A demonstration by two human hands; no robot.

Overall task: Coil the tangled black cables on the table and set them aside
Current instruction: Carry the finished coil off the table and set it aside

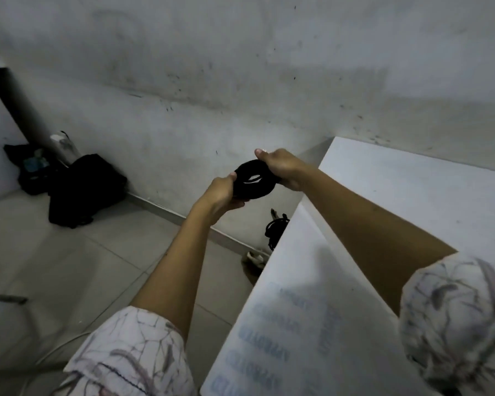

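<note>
A black cable wound into a flat oval coil [255, 181] is held up in the air, left of the white table [412, 195] and above the floor. My left hand [222, 194] grips the coil's left end, thumb on top and fingers underneath. My right hand [280, 168] grips its right end with fingers curled over it. A second bundle of black cable [275, 230] lies low beside the table's left edge, partly hidden by the tabletop.
A grey stained wall rises behind. Dark bags [80, 190] sit on the tiled floor at the left by a dark post. A pale shoe-like object [255, 258] lies near the table's foot. Blue print shows on the table's near surface [283, 324].
</note>
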